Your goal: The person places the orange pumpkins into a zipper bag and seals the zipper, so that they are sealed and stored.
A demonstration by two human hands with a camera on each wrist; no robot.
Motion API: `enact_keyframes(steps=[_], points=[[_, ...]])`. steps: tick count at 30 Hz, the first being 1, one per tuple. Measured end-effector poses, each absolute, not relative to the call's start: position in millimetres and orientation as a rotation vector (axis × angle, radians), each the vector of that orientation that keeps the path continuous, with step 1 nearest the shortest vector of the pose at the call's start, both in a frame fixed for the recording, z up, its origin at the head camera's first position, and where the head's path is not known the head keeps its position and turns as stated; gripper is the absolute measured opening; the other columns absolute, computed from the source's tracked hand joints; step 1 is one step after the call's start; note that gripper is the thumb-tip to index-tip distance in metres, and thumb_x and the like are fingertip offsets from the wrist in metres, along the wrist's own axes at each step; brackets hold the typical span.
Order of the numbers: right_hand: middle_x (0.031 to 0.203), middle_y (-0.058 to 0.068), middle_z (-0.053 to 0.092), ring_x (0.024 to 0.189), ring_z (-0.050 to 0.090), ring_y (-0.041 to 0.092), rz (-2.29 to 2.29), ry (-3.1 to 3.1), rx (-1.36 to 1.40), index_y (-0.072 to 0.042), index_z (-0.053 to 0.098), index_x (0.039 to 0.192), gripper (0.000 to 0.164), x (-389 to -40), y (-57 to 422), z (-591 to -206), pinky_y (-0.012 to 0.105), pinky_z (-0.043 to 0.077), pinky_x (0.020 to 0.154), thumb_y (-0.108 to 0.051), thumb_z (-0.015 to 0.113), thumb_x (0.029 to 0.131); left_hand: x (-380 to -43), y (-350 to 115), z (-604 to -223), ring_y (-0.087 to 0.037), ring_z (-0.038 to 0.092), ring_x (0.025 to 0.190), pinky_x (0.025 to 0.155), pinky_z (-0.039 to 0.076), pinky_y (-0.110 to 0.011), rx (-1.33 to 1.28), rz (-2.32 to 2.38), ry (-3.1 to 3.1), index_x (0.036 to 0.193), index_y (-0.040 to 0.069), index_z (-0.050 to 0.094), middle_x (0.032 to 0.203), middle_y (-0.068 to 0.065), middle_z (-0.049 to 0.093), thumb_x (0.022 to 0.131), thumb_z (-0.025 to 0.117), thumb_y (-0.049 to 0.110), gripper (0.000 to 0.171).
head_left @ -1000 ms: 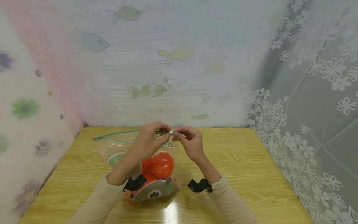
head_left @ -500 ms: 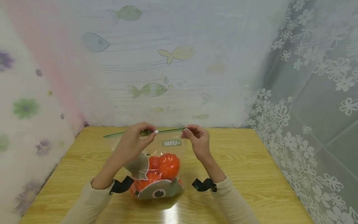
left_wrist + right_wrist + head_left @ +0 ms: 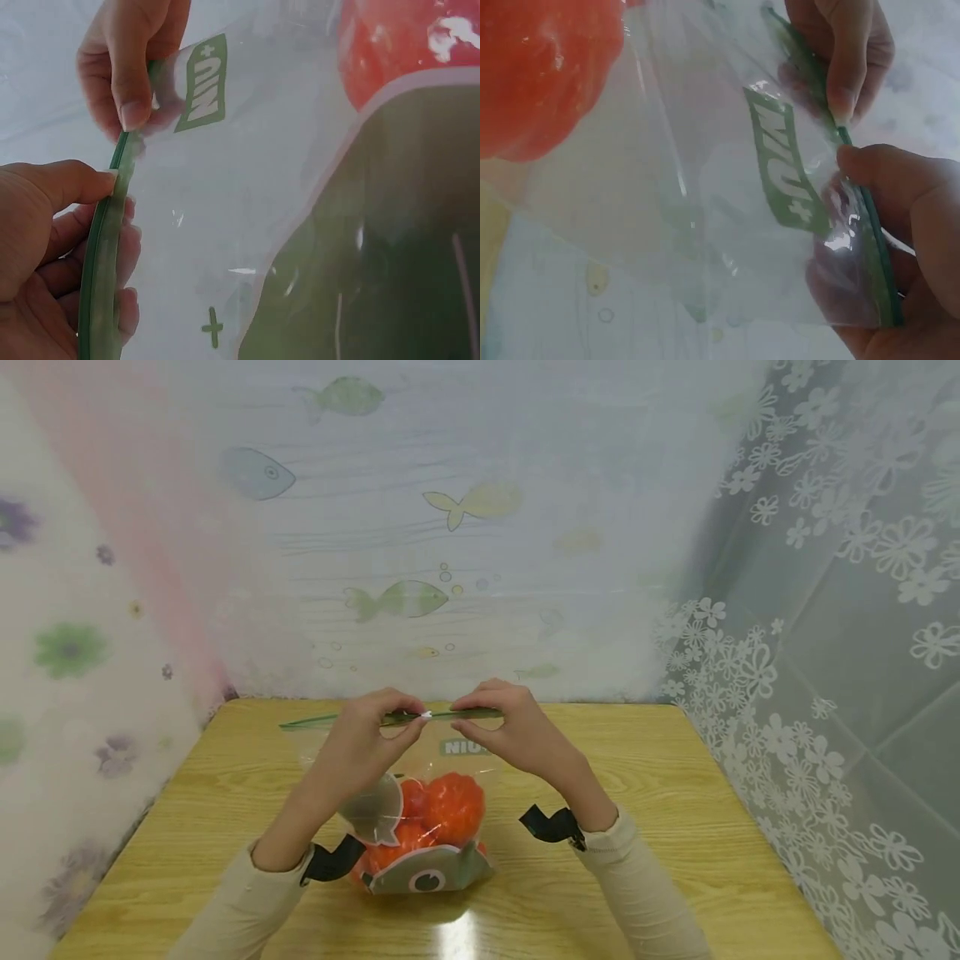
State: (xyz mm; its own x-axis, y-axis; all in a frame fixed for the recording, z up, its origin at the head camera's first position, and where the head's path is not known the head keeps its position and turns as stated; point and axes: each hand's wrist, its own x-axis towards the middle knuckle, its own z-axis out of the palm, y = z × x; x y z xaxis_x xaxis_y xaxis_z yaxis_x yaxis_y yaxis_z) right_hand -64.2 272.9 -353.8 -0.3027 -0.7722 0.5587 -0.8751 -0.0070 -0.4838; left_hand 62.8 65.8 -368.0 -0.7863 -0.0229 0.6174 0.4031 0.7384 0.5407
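A clear zip bag [image 3: 463, 747] with a green closure strip, a "NIU+" label and a fish print with an eye stands upright on the table. Orange-red ribbed items like small pumpkins [image 3: 453, 806] sit inside it. My left hand [image 3: 356, 731] pinches the strip left of centre, its fingertips beside a small white piece [image 3: 426, 715]. On the strip's right part, my right hand [image 3: 525, 727] grips with thumb in front and fingers behind, as the right wrist view shows. A short stretch of green strip [image 3: 845, 136] lies between the two hands.
The wood-grain table [image 3: 637, 802] carries the bag near its middle. Behind it hangs a pale curtain [image 3: 480, 552] with fish drawings. Flowered sheets flank the left and right sides. Each wrist wears a black strap mount [image 3: 551, 824].
Both hands first met near the strip's middle; the left then shifted left while the right went to the right corner. Now the right hand has come back inward along the strip.
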Motion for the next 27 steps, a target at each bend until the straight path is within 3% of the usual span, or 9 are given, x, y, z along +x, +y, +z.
enact_keyframes(steps=[7,12,19,27], points=[[0.094,0.004,0.074,0.079,0.068,0.013,1.466,-2.223,1.824,-0.005,0.079,0.104,0.011,-66.6,268.2,-352.4,0.030,0.062,0.073,-0.007,0.073,0.095,67.1,66.0,-365.9,-0.017,0.069,0.088,0.075,0.062,-0.039,-0.292,-0.939,-2.313,0.101,0.007,0.076,0.097,-0.004,0.073,0.091,0.076,0.003,0.010],[0.094,0.011,0.075,0.079,0.072,0.017,1.734,-2.280,1.742,-0.001,0.079,0.103,0.012,-73.6,269.7,-358.9,0.033,0.063,0.075,-0.005,0.073,0.093,70.2,61.7,-367.4,-0.015,0.069,0.087,0.075,0.062,-0.037,-0.293,-0.914,-2.318,0.100,0.008,0.076,0.097,-0.002,0.073,0.091,0.076,0.005,0.010],[0.091,0.009,0.076,0.082,0.071,0.032,1.736,-2.377,1.730,-0.002,0.079,0.097,0.009,-85.9,275.1,-360.5,0.034,0.062,0.075,-0.006,0.074,0.092,74.3,56.1,-371.7,-0.016,0.070,0.086,0.075,0.062,-0.039,-0.284,-0.875,-2.299,0.098,0.007,0.076,0.095,-0.003,0.074,0.089,0.078,0.001,0.011],[0.091,-0.004,0.073,0.079,0.063,0.012,1.247,-2.395,1.719,-0.013,0.079,0.097,0.008,-71.0,265.4,-334.3,0.033,0.057,0.070,-0.015,0.080,0.089,72.1,60.6,-370.3,-0.017,0.071,0.085,0.074,0.063,-0.038,-0.254,-0.832,-2.311,0.098,0.005,0.077,0.093,-0.004,0.074,0.088,0.078,0.001,0.011]])
